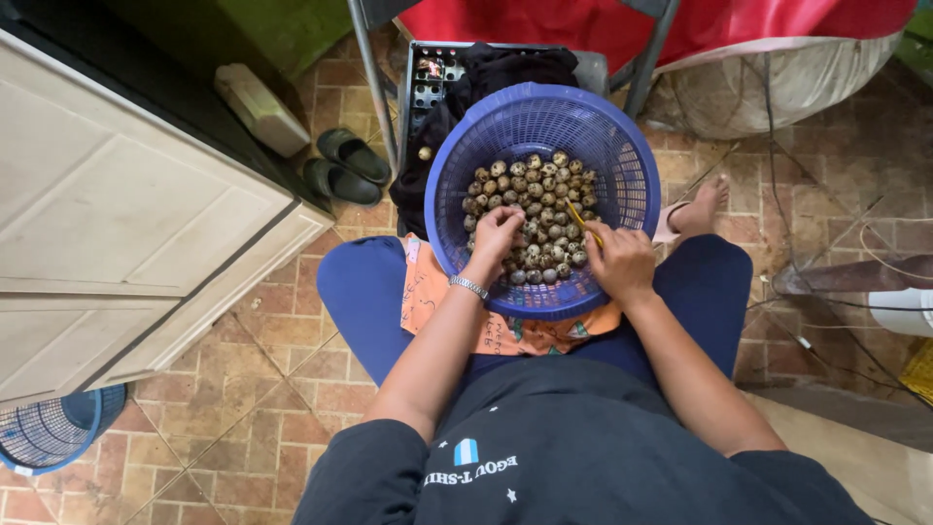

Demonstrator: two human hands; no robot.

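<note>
A round blue plastic basket (622,146) rests on my lap, holding several speckled quail eggs (539,185). My left hand (496,235), with a metal bracelet at the wrist, reaches into the basket and its fingers curl among the eggs. My right hand (620,259) is at the basket's near right rim, closed around a thin yellow-handled tool (581,222) that points into the eggs. An orange patterned cloth (437,297) lies under the basket on my blue trousers.
A beige cabinet (117,214) stands at the left. Dark sandals (342,167) lie on the tiled floor. A black crate with dark cloth (437,78) sits behind the basket on a metal frame. Another blue basket (49,428) is at the lower left. My bare foot (705,206) is at the right.
</note>
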